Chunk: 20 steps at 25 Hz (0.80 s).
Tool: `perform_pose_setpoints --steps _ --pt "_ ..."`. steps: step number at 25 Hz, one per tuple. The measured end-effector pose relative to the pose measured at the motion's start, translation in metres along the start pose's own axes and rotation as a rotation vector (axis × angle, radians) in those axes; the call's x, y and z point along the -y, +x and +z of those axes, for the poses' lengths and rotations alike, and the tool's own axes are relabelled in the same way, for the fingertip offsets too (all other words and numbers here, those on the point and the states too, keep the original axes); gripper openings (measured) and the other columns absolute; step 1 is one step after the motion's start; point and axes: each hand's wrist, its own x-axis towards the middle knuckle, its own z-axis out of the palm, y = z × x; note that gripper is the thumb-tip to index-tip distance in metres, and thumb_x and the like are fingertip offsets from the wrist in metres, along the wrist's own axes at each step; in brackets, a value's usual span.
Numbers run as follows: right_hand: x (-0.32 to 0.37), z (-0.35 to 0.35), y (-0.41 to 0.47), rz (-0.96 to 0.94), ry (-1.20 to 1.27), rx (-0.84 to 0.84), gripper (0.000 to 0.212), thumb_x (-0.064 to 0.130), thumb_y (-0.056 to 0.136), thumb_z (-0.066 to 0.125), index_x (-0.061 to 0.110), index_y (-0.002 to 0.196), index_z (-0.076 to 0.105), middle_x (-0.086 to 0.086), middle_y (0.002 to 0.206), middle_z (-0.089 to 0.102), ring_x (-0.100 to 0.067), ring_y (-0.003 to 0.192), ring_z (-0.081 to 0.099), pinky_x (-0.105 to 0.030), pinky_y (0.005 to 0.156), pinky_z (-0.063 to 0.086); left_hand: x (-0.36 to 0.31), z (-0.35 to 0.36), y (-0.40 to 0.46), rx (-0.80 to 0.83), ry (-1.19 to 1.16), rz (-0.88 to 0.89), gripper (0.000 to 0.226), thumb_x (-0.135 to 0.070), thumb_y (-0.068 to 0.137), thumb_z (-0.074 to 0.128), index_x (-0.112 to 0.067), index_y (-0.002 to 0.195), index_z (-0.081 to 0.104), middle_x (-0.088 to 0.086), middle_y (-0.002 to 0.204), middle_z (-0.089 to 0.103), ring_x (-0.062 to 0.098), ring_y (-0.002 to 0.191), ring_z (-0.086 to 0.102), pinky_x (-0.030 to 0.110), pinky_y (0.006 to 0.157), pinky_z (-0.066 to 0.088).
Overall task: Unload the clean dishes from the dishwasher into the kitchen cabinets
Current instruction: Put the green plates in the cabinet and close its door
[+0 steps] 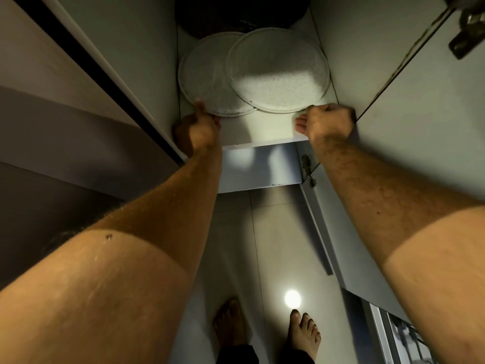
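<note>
Two round white speckled plates lie flat on a cabinet shelf (265,127). The right plate (278,72) overlaps the left plate (207,80). My left hand (198,127) pinches the near rim of the left plate, its thumb on top of the edge. With curled fingers, my right hand (328,122) holds the near rim of the right plate. Both arms reach in from the bottom of the frame.
A dark round vessel (236,14) sits behind the plates at the back of the shelf. The open cabinet door (420,106) with its hinge (467,40) stands to the right. A cabinet side wall (136,48) is on the left. Below are my bare feet on the tiled floor (265,258).
</note>
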Motion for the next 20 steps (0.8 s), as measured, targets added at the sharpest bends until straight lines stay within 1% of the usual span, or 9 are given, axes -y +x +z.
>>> perform_pose_setpoints --steps 1,3,4,6,8,12,15,17,20 --pt "-0.005 -0.001 -0.003 -0.074 -0.079 -0.044 0.012 0.005 0.082 0.060 0.013 0.073 0.061 -0.009 0.073 0.071 -0.024 0.068 0.073 -0.041 0.073 0.062 -0.001 -0.004 -0.006 0.008 -0.003 0.032 0.037 -0.033 0.100 0.050 -0.001 0.112 0.063 0.008 0.106 0.072 0.022 0.099 0.069 0.033 0.088 0.057" --pt "-0.016 -0.002 -0.011 -0.189 -0.211 -0.095 0.009 0.014 0.072 0.062 0.021 0.072 0.066 0.001 0.075 0.073 -0.020 0.076 0.073 -0.037 0.078 0.061 0.001 -0.011 -0.015 -0.010 -0.084 0.051 0.022 -0.025 0.099 0.051 -0.011 0.087 0.064 -0.001 0.079 0.071 0.013 0.078 0.068 0.031 0.077 0.055" --pt "-0.020 -0.003 -0.021 -0.209 -0.271 -0.069 0.012 0.013 0.074 0.062 0.022 0.077 0.069 0.004 0.079 0.073 -0.016 0.080 0.072 -0.032 0.081 0.060 0.004 -0.016 -0.021 -0.016 -0.080 0.064 0.023 -0.022 0.101 0.050 -0.012 0.083 0.061 -0.001 0.077 0.066 0.011 0.073 0.063 0.028 0.076 0.052" --pt "-0.023 -0.007 -0.050 -0.220 -0.371 0.024 0.022 0.006 0.080 0.059 0.022 0.088 0.072 0.011 0.084 0.071 -0.009 0.082 0.067 -0.013 0.079 0.053 0.006 -0.027 -0.041 0.023 0.017 0.146 0.023 -0.026 0.103 0.045 -0.010 0.095 0.061 -0.001 0.086 0.063 0.010 0.079 0.061 0.029 0.083 0.051" --pt "-0.018 -0.018 -0.079 -0.212 -0.412 0.060 0.029 0.001 0.084 0.055 0.019 0.098 0.073 0.011 0.087 0.067 -0.004 0.083 0.060 0.002 0.068 0.041 0.007 -0.042 -0.058 0.093 0.200 0.193 0.039 -0.042 0.098 0.045 -0.015 0.117 0.065 -0.003 0.103 0.068 0.010 0.100 0.064 0.035 0.098 0.050" --pt "0.014 -0.045 -0.131 -0.202 -0.497 0.103 0.037 0.000 0.085 0.050 0.015 0.111 0.071 0.003 0.107 0.071 -0.007 0.100 0.062 -0.006 0.080 0.038 -0.023 -0.053 -0.130 0.195 0.373 0.146 0.066 -0.061 0.084 0.049 -0.014 0.130 0.061 0.000 0.124 0.065 0.014 0.120 0.058 0.040 0.109 0.042" --pt "0.051 -0.070 -0.182 -0.233 -0.730 0.160 0.036 0.008 0.087 0.056 0.020 0.120 0.066 -0.003 0.124 0.066 -0.020 0.110 0.062 -0.015 0.080 0.039 -0.072 -0.061 -0.197 0.338 0.786 0.230 0.051 -0.048 0.099 0.045 -0.018 0.140 0.053 0.005 0.138 0.057 0.021 0.130 0.050 0.026 0.108 0.036" --pt "0.073 -0.087 -0.219 -0.275 -0.847 0.202 0.039 0.010 0.089 0.056 0.023 0.125 0.062 -0.006 0.129 0.062 -0.026 0.112 0.061 -0.021 0.082 0.043 -0.105 -0.069 -0.233 0.463 1.084 0.364 0.049 -0.043 0.103 0.038 -0.017 0.143 0.047 0.008 0.141 0.053 0.025 0.131 0.048 0.028 0.104 0.036" --pt "0.106 -0.114 -0.272 -0.426 -0.929 0.284 0.041 0.008 0.089 0.052 0.021 0.127 0.059 -0.003 0.132 0.057 -0.026 0.121 0.054 -0.032 0.097 0.044 -0.160 -0.086 -0.278 0.526 1.246 0.521 0.049 -0.037 0.105 0.035 -0.011 0.145 0.044 0.012 0.145 0.049 0.025 0.137 0.041 0.032 0.110 0.033"
